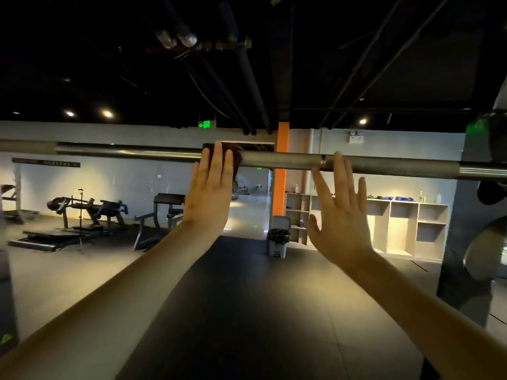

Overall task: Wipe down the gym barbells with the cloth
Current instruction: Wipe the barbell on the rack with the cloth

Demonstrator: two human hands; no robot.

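A long steel barbell (pixel 279 159) runs across the view at head height, resting in a rack. A dark reddish-brown cloth (pixel 236 157) is draped over the bar near its middle. My left hand (pixel 211 185) presses flat against the cloth, fingers straight and pointing up over the bar. My right hand (pixel 340 212) is raised to the right of it with fingers spread; its fingertips reach the bar's lower edge, and whether they touch it I cannot tell.
A dark rack upright (pixel 466 215) with round weight plates (pixel 491 250) stands at the right. Beyond are an orange column (pixel 280 174), a grey bin (pixel 279 237), pale cubby shelves (pixel 397 223) and gym benches (pixel 90 209) on the left.
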